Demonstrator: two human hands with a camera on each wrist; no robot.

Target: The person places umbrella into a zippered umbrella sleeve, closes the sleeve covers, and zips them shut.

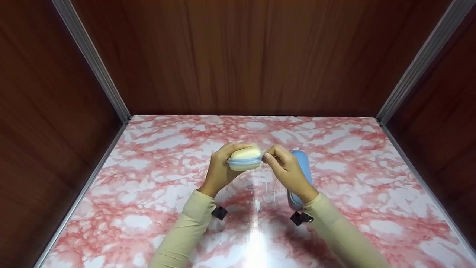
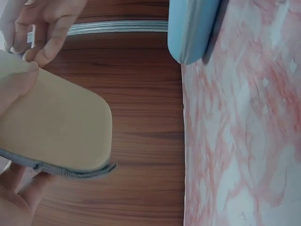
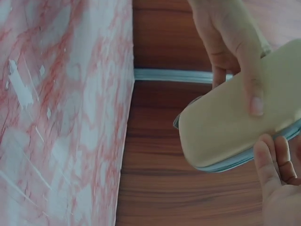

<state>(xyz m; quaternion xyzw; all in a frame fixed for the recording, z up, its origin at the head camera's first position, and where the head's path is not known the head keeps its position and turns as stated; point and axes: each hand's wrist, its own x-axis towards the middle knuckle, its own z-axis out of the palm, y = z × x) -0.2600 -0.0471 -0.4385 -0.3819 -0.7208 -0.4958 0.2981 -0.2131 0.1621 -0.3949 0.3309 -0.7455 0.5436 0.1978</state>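
Observation:
My left hand [image 1: 222,163] grips a cream case [image 1: 246,153] with a pale blue zipper band [image 1: 245,160] around its side, held up above the table. In the left wrist view its thumb presses on the case's broad smooth face [image 2: 66,117], and fingers curl underneath. My right hand [image 1: 286,167] is at the case's right end, with thumb and forefinger pinching the zipper pull, which the fingertips mostly hide. In the right wrist view those fingertips [image 3: 263,150] sit right along the zipper edge.
A blue zip case [image 1: 304,163] lies on the red-and-white marbled table [image 1: 148,193], partly behind my right hand and wrist. Dark wood panels [image 1: 238,56] enclose the table at the back and both sides, with metal strips [image 1: 93,56] at the corners.

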